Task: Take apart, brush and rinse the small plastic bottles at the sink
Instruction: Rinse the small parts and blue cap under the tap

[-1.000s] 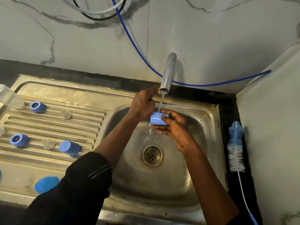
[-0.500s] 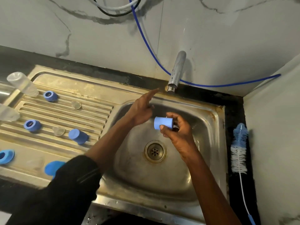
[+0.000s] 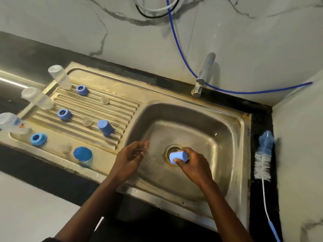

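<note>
Feed's a bit smeary but readable. The right hand [image 3: 194, 165] has a small blue cap [image 3: 177, 157] pinched between thumb and curled fingers. The cap lies on its side, low in the sink basin [image 3: 218, 137], right over the drain [image 3: 168, 148]. The left hand [image 3: 130, 158] hangs over the basin's left side, fingers loosely curled with nothing in them as far as I can tell. On the draining board [image 3: 118, 103] sit two blue rings [image 3: 82, 89], a second blue cap [image 3: 105, 127] standing on end, a lighter ring [image 3: 38, 139] and a blue dome lid [image 3: 82, 154]. Three clear bottles [image 3: 59, 76] line its far left edge. The bottle brush [image 3: 264, 159] lies on the black counter [image 3: 253, 154] just right of the sink, and the tap [image 3: 203, 75] stands behind the basin.
</note>
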